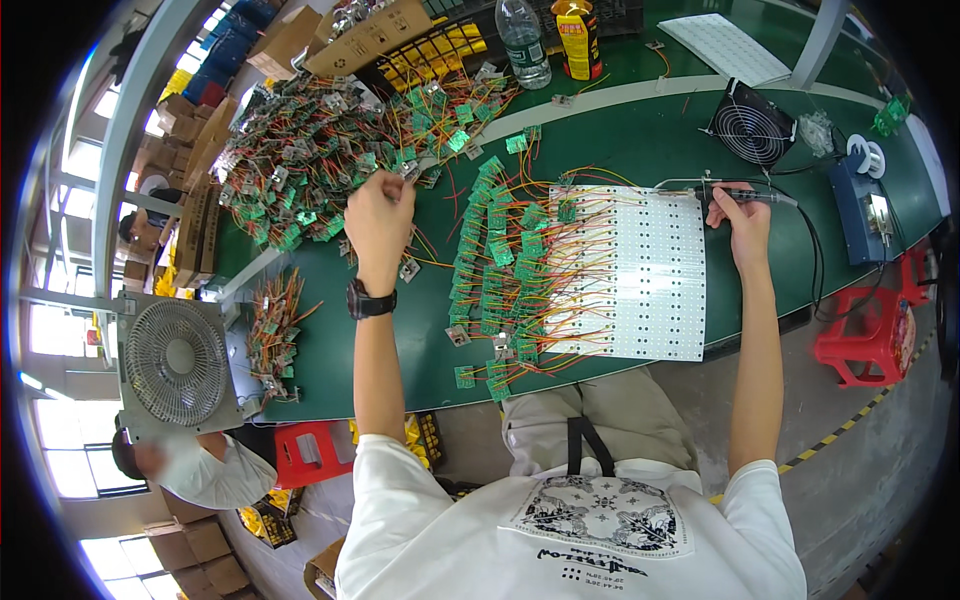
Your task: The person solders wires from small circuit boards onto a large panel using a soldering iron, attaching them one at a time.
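Observation:
My left hand (380, 222), with a black watch on the wrist, is closed in a pinch at the right edge of a big heap of small wired circuit boards (290, 165). One small circuit board (409, 169) shows at its fingertips. In my right hand (742, 225) is a soldering iron (752, 194), held level with its tip pointing left over the top right of a white perforated panel (650, 300). Red and yellow wires run from the panel's left half to rows of green circuit boards (497, 230) lying beside it.
A smaller bundle of wired boards (275, 325) lies at the left, near a grey fan (180, 360). A black fan (752, 130), a blue soldering station (862, 210) and a solder spool (866, 156) stand right. Bottles (524, 45) stand at the back. A person sits left.

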The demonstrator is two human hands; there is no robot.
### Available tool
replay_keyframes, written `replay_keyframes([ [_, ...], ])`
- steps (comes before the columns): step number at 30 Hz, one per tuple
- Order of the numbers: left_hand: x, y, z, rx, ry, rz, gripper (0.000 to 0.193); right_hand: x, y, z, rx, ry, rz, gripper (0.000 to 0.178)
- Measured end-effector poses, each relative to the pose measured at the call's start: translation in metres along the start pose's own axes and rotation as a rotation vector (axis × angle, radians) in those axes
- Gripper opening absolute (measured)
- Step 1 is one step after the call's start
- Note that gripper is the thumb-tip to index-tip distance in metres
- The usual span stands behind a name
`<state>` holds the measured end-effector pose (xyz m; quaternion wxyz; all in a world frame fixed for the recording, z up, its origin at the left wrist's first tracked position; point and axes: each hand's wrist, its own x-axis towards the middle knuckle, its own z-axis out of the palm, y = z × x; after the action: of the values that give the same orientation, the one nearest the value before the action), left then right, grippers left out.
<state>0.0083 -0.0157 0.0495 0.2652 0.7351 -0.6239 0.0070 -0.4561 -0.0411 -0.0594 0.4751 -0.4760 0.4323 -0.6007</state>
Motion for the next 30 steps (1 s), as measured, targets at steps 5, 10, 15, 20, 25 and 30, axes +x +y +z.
replay_keyframes([
  [5,-0.004,-0.081,0.019,0.346,0.120,0.447,0.029,0.001,-0.004,0.006,0.014,-0.009,0.017,0.019],
  [10,0.004,-0.073,0.015,0.152,-0.118,0.431,0.031,-0.002,-0.002,0.002,0.023,0.003,0.020,0.019],
  [15,0.010,-0.074,-0.006,0.022,-0.126,0.334,0.014,-0.002,-0.002,0.004,0.045,-0.008,0.028,0.018],
  [20,0.007,-0.061,-0.023,0.037,0.240,0.372,0.011,-0.004,-0.006,0.003,0.041,0.000,0.028,0.019],
  [25,-0.013,-0.053,-0.024,-0.589,-0.020,-0.090,0.020,-0.004,-0.006,0.001,0.036,0.005,0.020,0.019],
  [30,-0.052,-0.028,-0.011,-1.020,-0.364,-0.285,0.027,-0.003,-0.003,0.003,0.033,0.017,0.005,0.018],
])
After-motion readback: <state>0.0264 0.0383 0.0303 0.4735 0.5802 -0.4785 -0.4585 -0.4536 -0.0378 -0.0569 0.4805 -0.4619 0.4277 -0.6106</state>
